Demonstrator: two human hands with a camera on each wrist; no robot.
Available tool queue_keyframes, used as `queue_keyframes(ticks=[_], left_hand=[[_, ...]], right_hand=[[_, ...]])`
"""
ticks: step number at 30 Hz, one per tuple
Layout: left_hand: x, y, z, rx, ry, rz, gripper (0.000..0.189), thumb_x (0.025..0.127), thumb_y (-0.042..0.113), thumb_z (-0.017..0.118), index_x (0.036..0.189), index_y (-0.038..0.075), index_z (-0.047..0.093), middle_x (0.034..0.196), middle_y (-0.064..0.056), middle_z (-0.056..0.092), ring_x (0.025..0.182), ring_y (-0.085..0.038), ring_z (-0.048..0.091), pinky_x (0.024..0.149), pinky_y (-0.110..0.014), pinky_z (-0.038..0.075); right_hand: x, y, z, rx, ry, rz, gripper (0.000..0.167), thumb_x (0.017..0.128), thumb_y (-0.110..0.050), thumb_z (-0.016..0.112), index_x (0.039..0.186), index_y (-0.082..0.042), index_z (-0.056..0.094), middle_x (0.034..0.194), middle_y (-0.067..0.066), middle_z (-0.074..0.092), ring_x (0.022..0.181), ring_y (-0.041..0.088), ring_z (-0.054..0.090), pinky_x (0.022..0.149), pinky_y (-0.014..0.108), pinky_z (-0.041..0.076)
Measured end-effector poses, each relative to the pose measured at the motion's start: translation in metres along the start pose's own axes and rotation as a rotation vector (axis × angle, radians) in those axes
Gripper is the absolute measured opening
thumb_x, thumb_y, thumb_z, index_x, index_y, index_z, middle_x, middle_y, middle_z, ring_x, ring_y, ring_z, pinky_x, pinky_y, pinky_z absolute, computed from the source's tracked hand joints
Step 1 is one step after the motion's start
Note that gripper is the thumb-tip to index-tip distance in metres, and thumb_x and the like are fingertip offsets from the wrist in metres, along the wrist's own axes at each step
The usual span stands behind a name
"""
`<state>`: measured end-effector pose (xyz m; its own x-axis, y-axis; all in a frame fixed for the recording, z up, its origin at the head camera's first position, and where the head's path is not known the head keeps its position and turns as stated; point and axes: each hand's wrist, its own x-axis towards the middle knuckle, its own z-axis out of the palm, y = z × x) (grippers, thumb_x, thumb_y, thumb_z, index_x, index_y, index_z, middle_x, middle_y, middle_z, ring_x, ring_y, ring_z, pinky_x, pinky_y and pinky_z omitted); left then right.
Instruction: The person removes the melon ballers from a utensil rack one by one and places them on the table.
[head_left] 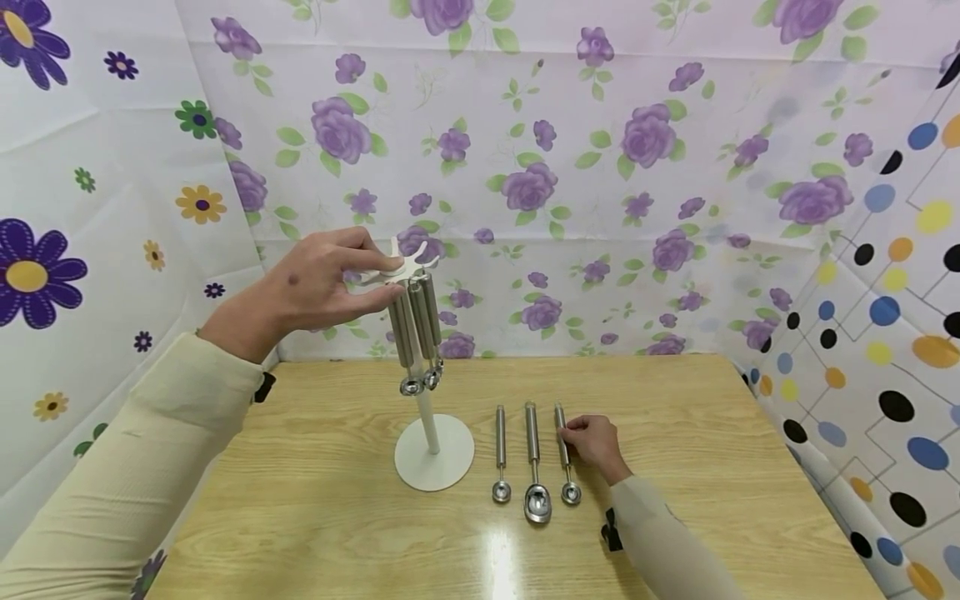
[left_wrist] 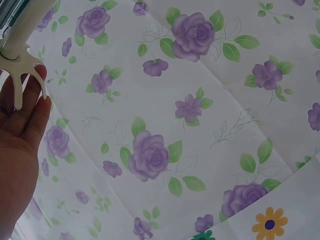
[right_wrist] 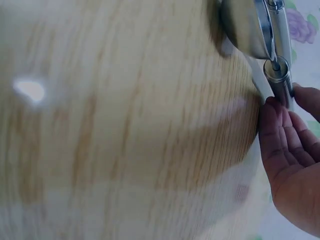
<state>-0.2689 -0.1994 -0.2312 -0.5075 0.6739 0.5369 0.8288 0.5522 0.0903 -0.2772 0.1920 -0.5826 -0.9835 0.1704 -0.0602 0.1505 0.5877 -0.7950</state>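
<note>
A white stand (head_left: 420, 468) with a round base and a hooked top (head_left: 408, 268) rises from the table. My left hand (head_left: 318, 279) grips that hooked top between thumb and fingers; in the left wrist view, fingertips lie against its white prongs (left_wrist: 17, 80). Several metal-handled utensils (head_left: 402, 333) hang there, small scoop ends downward. On the table to the right lie a melon baller (head_left: 501, 492), a larger scoop (head_left: 537, 504) and another melon baller (head_left: 572, 493). My right hand (head_left: 597, 443) pinches the rightmost melon baller's handle, seen end-on in the right wrist view.
The wooden table (head_left: 315, 517) meets a flowered cloth backdrop (head_left: 480, 167) at its far edge. Patterned sheets also close in the left and right sides. A bright reflection shows on the tabletop near the front.
</note>
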Motion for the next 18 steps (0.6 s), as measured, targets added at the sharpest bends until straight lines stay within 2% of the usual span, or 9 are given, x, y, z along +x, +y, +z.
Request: queue_keyframes(ticks=[11,18], left_hand=[[0.001,0.0,-0.001,0.001,0.005,0.014,0.03,0.085,0.021,0.076,0.111,0.005,0.077,0.086,-0.003,0.06,0.064,-0.013,0.046,0.059,-0.034,0.04],[0.001,0.0,-0.001,0.008,-0.002,0.017,0.03,0.086,0.021,0.076,0.111,0.004,0.077,0.086,-0.003,0.06,0.065,-0.013,0.046,0.06,-0.035,0.039]], right_hand=[[-0.001,-0.004,0.0,0.013,-0.021,0.04,0.015,0.086,-0.013,0.078,0.088,0.002,0.076,0.073,0.006,0.07,0.062,0.016,0.066,0.052,0.026,0.05],[-0.003,-0.007,-0.012,-0.026,-0.035,0.013,0.022,0.088,-0.016,0.077,0.097,0.004,0.075,0.081,0.009,0.072,0.071,0.02,0.067,0.06,0.03,0.053]])
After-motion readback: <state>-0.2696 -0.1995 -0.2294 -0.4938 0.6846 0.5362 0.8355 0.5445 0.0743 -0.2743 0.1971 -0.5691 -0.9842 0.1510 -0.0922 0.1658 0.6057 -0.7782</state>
